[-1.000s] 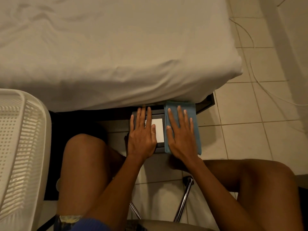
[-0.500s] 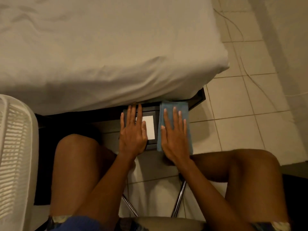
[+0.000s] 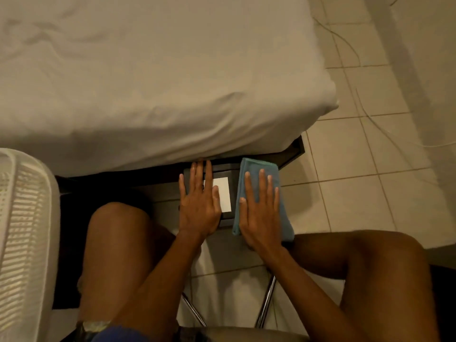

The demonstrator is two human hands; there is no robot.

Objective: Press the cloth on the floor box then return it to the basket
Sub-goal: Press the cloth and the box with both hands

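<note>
A folded blue cloth (image 3: 256, 166) lies on the right side of a dark box (image 3: 223, 174) that stands on the floor by the bed's edge. The box carries a white label (image 3: 224, 193). My right hand (image 3: 260, 211) lies flat on the cloth, fingers spread, palm down. My left hand (image 3: 198, 203) lies flat on the left part of the box, fingers spread, partly over the label. A white perforated plastic basket (image 3: 24, 233) stands at the left edge of the view.
A bed with a pale sheet (image 3: 158, 75) fills the upper view and overhangs the box. Tiled floor (image 3: 357, 193) lies to the right, with a thin cable (image 3: 350, 48) across it. My knees flank the box; chrome chair legs (image 3: 266, 302) stand below.
Both hands stay flat in the same places on the box and cloth. The camera view has shifted slightly, so the scene sits a little further left and down.
</note>
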